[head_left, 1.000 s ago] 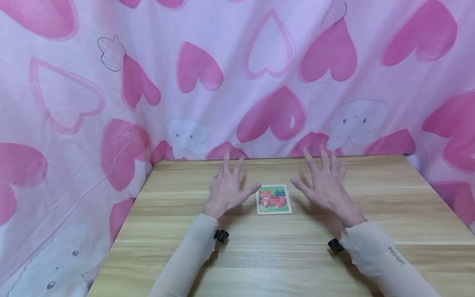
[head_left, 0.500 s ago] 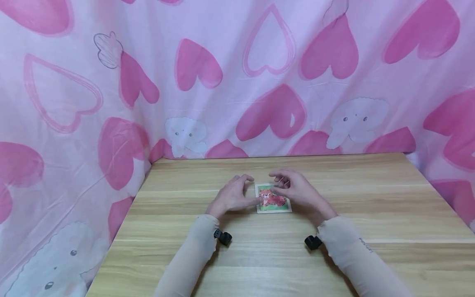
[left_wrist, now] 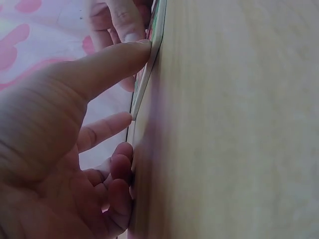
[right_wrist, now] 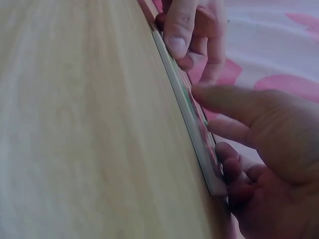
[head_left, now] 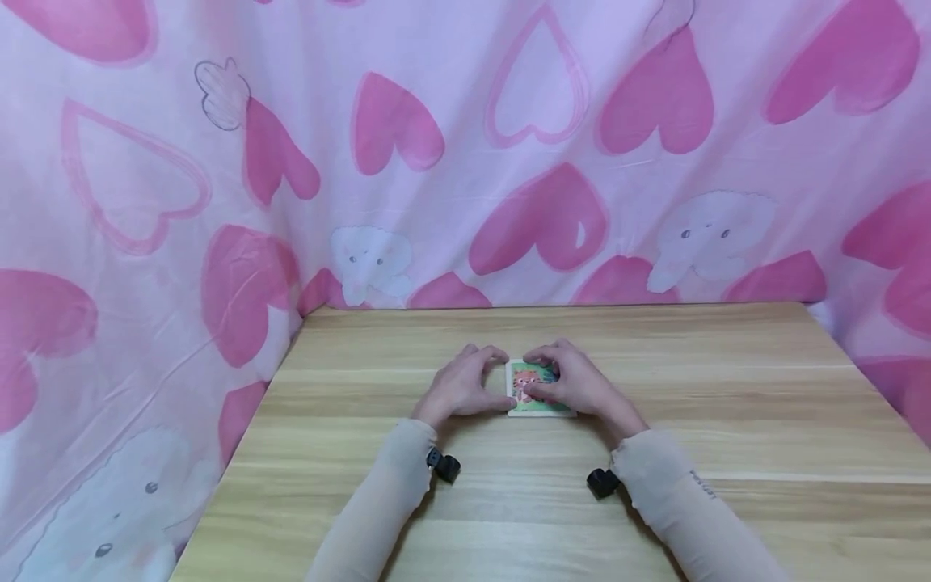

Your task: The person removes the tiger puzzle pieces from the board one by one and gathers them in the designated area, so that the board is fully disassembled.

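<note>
A small, thin square picture board (head_left: 540, 407) with a pale border and a red striped animal on green lies flat on the table. My left hand (head_left: 463, 383) holds its left side, the thumb on the near corner and the index finger at the far corner. My right hand (head_left: 585, 385) bends over the right half, thumb on the picture and index finger at the far edge. In the left wrist view the board (left_wrist: 142, 88) shows mostly its pale rim. The right wrist view shows the long near edge of the board (right_wrist: 187, 115). The right hand hides part of the picture.
The light wood table (head_left: 509, 509) stretches around both hands. A pink cloth (head_left: 407, 202) printed with hearts and white animals hangs behind it and along both sides. A small black camera (head_left: 445, 466) sits on the left wrist, another camera (head_left: 603, 482) on the right.
Both hands were spread wide on either side of the board, then came inward with fingers bending. The right hand moved left over the picture, and the left now touches the board's left side.
</note>
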The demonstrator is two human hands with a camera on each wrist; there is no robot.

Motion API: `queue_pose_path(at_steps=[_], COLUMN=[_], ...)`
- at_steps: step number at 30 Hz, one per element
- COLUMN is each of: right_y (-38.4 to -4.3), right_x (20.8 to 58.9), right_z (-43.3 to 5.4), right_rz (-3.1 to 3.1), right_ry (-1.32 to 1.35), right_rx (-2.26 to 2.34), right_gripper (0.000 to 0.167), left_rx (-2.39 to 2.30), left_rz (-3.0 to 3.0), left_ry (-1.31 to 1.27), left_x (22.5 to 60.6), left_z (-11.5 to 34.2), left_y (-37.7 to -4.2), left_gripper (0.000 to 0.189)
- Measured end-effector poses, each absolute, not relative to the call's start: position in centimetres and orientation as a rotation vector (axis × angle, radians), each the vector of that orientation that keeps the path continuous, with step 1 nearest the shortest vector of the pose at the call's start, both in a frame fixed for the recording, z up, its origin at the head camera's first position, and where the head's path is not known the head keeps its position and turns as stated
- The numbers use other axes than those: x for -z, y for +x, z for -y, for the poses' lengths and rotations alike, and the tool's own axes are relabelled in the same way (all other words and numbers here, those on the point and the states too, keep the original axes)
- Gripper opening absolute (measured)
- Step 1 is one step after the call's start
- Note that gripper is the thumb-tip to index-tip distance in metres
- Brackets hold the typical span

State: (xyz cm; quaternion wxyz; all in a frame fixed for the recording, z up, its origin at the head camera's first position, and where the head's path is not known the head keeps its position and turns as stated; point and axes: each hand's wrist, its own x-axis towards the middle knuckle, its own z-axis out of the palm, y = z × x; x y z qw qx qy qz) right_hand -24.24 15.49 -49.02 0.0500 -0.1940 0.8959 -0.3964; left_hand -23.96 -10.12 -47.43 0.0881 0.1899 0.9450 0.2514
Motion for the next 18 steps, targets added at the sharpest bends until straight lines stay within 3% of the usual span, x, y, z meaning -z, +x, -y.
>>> queue_pose_path(at_steps=[7, 18], right_y=[-24.0, -24.0], right_x=[49.2, 48.5], right_z=[-14.7, -13.6], right_rz=[-2.81, -2.794], right_ry=[-0.539, -0.422], right_rx=[1.194, 1.201], right_gripper=[0.037, 0.034], left_rx=[-0.783, -0.806], left_rz=[-2.801, -2.807], left_ry=[0.55, 0.533], left_x=[47.6, 47.6], left_z=[10.0, 10.0], left_y=[-23.9, -23.7], left_gripper=[0.079, 0.078])
